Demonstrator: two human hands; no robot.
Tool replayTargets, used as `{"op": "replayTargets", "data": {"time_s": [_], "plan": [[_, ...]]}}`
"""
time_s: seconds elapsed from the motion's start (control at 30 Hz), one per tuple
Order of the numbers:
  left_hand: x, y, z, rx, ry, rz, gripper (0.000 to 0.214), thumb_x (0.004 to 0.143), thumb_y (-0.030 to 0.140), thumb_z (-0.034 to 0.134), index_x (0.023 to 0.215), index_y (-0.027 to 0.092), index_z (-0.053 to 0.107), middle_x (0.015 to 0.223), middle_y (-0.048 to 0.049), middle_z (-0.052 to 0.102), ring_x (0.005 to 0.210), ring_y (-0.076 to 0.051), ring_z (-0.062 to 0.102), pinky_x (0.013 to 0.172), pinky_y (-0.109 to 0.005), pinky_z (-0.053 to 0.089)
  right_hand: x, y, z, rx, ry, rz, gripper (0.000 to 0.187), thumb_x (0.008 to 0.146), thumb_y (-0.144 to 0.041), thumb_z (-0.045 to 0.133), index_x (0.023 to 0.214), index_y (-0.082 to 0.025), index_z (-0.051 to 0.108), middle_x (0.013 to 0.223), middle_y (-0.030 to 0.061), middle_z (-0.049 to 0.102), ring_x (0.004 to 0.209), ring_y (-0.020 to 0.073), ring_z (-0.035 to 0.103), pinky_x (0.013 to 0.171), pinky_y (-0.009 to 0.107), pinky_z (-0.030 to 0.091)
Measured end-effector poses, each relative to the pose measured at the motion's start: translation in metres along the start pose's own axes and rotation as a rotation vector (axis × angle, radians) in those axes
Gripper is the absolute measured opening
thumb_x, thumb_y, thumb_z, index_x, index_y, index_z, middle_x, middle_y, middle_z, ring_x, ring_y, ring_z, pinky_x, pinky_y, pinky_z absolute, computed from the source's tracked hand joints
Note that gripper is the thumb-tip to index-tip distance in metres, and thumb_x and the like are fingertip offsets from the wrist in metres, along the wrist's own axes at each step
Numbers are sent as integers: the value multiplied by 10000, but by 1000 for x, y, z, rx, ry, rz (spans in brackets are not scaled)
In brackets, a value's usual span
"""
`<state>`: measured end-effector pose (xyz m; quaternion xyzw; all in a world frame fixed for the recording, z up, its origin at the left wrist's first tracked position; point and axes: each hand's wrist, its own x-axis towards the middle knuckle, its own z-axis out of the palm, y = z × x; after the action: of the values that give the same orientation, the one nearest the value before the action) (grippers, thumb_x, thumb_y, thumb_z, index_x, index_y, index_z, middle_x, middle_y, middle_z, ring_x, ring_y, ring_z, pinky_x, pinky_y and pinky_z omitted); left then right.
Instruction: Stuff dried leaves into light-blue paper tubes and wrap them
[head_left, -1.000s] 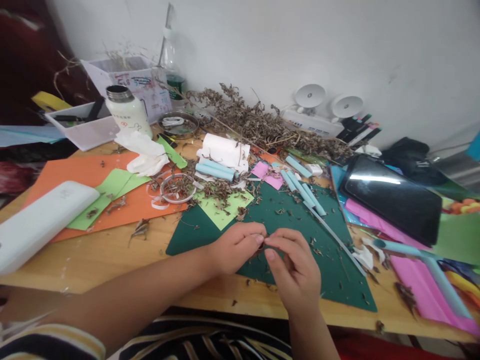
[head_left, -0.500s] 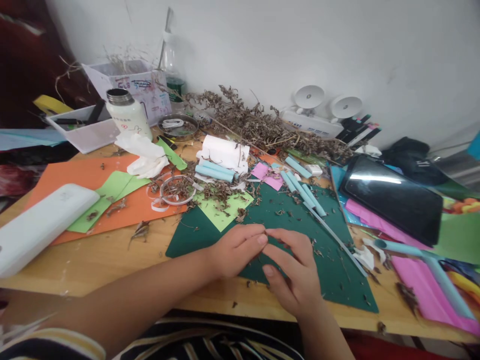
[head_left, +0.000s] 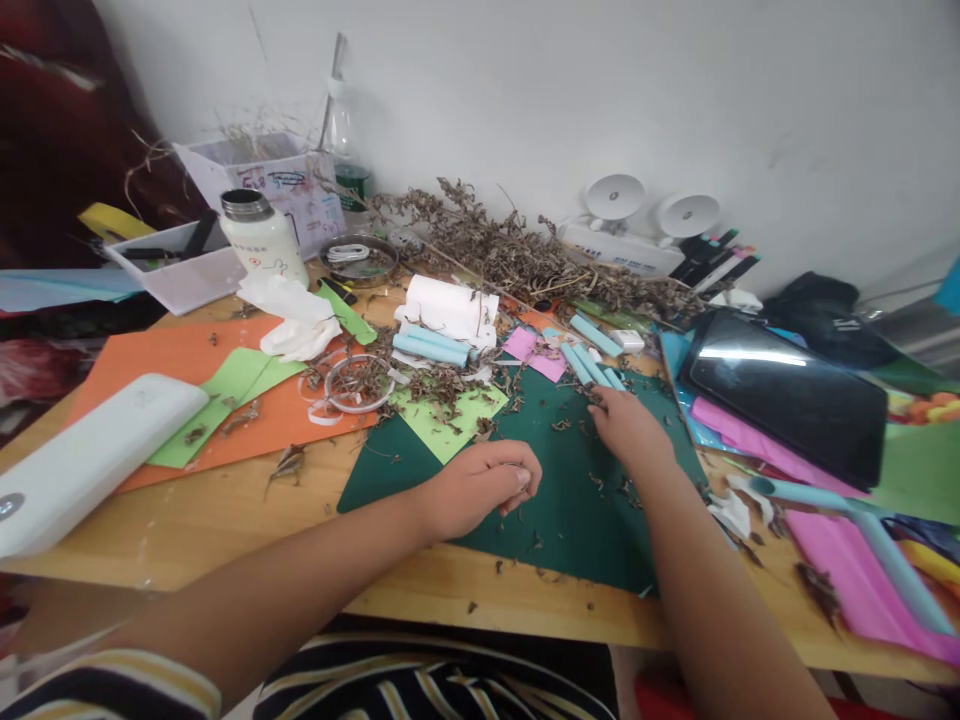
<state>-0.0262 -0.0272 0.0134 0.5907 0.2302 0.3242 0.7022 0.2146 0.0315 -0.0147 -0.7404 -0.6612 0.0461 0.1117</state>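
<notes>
Right grip now apparently at blue tubes

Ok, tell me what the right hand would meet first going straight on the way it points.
Most likely the light blue rolls, just ahead of the right hand; it may already be touching them, as depth is unclear.

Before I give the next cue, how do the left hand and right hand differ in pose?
The left hand is curled closed, nearer the body; the right hand reaches farther, by the blue rolls. The left hand points rightward, the right hand away from the body. Both are over the green mat.
</notes>
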Motion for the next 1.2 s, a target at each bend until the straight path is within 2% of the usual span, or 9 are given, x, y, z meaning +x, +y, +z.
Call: {"op": "replayTargets", "data": {"time_s": [0.1,0.2,0.4,0.5,0.63,0.8,1.0,1.1,1.2], "plan": [[0,-1,-1,-14,-14,9,148,698,234,364,692,133,472,489,46,370,463,-80,359,500,-220,297,3,-4,3,-75,-20,33,297,765,-229,389,983,-145,573,936,153,565,830,229,551,692,349,402],[0,-3,-1,-18,-17,21,163,703,253,364,710,132,473,490,46,372,462,-82,360,503,-224,300,6,-4,1,-110,-66,32,275,757,-233,400,936,-149,590,912,131,581,825,214,556,710,328,403],[1,-7,-1,6,-22,34,166,709,249,358,686,132,474,486,42,379,454,-80,359,492,-220,295,-5,-7,-10,-88,-195,-74,282,756,-327,423,901,-174,609,921,73,613,846,181,558,748,272,407],[1,-7,-1,13,-16,43,166,713,246,357,674,132,472,485,43,378,454,-78,359,494,-219,296,-15,-16,-12,-77,-218,-117,320,749,-406,444,896,-176,610,896,69,613,837,177,556,747,264,407],[1,-7,-1,32,-5,40,161,709,245,356,659,134,462,488,42,379,451,-76,362,482,-213,293,-24,-30,-5,-83,-181,-114,352,723,-428,495,925,-159,599,883,84,599,823,186,553,728,273,404],[1,-8,-1,44,5,50,156,711,238,354,646,136,453,479,44,379,443,-73,363,473,-205,296,-27,-42,4,-92,-106,-89,237,756,-322,470,870,-161,600,859,91,587,777,183,551,687,281,399],[0,-9,-1,57,8,60,156,726,229,352,649,136,449,493,41,388,450,-70,375,477,-199,308,-27,-49,9,-64,-67,-145,184,750,-188,427,802,-175,604,805,78,589,736,176,550,659,282,396],[0,-10,-1,47,19,64,161,735,246,360,658,135,448,494,41,386,451,-70,375,475,-198,313,-30,-48,6,-15,-54,-185,156,724,-155,456,754,-176,609,780,66,603,733,171,556,664,276,408],[0,-11,-1,34,11,107,226,774,307,355,659,133,440,496,41,376,444,-68,361,467,-199,307,-44,-53,-10,62,-27,-213,128,734,-188,483,774,-184,605,774,37,623,695,148,565,638,256,433]]}}
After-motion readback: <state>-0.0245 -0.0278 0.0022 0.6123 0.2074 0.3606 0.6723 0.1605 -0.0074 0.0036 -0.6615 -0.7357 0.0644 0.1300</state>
